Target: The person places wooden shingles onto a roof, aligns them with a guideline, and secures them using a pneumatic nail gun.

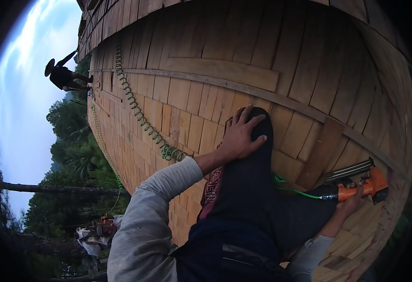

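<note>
My left hand [243,134] rests on the bent knee of my dark trousers [248,202], its fingers spread and holding nothing. At the lower right, my right hand [352,202] is wrapped round an orange and black nail gun [369,186], beside my other leg. A dark, slanted nail magazine [349,170] sticks out from the tool, and a thin green air hose [304,193] joins its end. Close to the gun lies a darker brown wooden shingle [321,151]. Part of my right palm and fingers is hidden behind the gun.
Overlapping wooden shingles [187,96] cover the sloping roof around me. A long batten [257,93] crosses it, with a board [224,70] against it. A coiled green hose [138,110] runs across the shingles. Another person [61,75] in a hat stands far left; trees [77,155] lie beyond the edge.
</note>
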Demonstrator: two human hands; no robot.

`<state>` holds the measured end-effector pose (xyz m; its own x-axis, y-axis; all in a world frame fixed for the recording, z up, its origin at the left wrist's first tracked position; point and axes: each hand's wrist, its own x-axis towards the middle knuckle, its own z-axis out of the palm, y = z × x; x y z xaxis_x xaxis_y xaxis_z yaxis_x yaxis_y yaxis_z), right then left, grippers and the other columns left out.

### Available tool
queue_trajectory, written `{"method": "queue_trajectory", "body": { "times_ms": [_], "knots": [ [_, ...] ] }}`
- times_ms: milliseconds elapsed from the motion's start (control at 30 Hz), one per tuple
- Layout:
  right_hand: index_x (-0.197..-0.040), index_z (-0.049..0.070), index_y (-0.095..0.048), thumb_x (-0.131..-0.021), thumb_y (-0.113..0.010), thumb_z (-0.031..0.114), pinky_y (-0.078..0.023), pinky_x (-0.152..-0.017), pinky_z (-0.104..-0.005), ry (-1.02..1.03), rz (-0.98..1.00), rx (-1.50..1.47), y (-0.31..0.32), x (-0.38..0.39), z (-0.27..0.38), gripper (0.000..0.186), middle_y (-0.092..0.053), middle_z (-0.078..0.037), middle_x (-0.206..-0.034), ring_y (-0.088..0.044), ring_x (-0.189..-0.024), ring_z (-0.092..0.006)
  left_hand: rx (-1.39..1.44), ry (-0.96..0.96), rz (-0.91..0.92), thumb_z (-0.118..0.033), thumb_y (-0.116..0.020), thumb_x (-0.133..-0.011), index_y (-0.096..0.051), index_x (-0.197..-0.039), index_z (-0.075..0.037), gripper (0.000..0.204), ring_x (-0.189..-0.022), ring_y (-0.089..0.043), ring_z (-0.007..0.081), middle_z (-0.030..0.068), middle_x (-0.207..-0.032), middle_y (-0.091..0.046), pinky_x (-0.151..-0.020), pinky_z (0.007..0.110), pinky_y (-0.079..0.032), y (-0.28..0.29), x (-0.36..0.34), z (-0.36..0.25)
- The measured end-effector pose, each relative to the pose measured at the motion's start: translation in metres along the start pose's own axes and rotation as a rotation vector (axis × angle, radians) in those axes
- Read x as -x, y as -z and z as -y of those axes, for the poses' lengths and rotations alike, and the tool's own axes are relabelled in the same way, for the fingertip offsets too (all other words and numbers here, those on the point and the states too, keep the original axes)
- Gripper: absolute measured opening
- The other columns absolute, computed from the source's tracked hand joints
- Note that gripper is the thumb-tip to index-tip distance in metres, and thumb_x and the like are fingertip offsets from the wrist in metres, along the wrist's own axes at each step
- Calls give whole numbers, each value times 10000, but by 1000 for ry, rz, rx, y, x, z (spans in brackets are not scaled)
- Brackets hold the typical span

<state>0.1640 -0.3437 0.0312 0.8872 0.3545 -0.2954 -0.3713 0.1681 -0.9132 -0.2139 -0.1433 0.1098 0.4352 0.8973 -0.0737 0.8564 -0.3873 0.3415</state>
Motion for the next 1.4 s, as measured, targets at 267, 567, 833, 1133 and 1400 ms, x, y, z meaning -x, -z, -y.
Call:
{"method": "queue_trajectory", "body": {
  "times_ms": [267, 567, 833, 1133, 1400],
  "knots": [
    [-1267, -18, -558, -941, -629, 45, -546, -648, -339, 40, 15, 18, 0, -3, -3, 339, -610, -84, -901, -620, -727, -173, 28, -15, -44, -486, -719, -878, -518, -1520, -226, 722, -1531, -242, 505, 223, -1668, -291, -1216, 613, -300, -2, 5, 8],
    [-1287, 28, -510, -919, -608, -3, -512, -625, -321, 31, 30, -5, -18, 9, 12, 382, -559, -58, -867, -572, -677, -152, 70, -68, -82, -405, -748, -878, -574, -1472, -157, 666, -1501, -319, 481, 251, -1630, -351, -1210, 564, -320, -2, 0, 5],
    [-1274, 38, -540, -917, -613, 6, -501, -612, -299, 43, 53, -27, -25, 13, 18, 366, -559, -37, -857, -584, -660, -136, 139, -67, -64, -370, -758, -871, -599, -1451, -156, 638, -1495, -314, 488, 215, -1641, -356, -1219, 578, -290, -5, 0, 2],
    [-1333, 23, -515, -920, -614, 19, -497, -606, -298, 10, 34, 1, -24, 17, 26, 424, -565, -54, -877, -580, -653, -132, 73, -73, -53, -361, -767, -858, -598, -1452, -159, 650, -1498, -314, 485, 210, -1643, -358, -1219, 570, -294, -4, -4, -6],
    [-1306, 29, -518, -927, -621, 17, -489, -589, -292, 18, 46, -17, -28, 9, 23, 393, -558, -39, -811, -571, -635, -126, 102, -71, -45, -368, -765, -857, -583, -1461, -156, 665, -1495, -309, 495, 226, -1642, -346, -1214, 590, -291, -10, 0, -4]
  ]
}}
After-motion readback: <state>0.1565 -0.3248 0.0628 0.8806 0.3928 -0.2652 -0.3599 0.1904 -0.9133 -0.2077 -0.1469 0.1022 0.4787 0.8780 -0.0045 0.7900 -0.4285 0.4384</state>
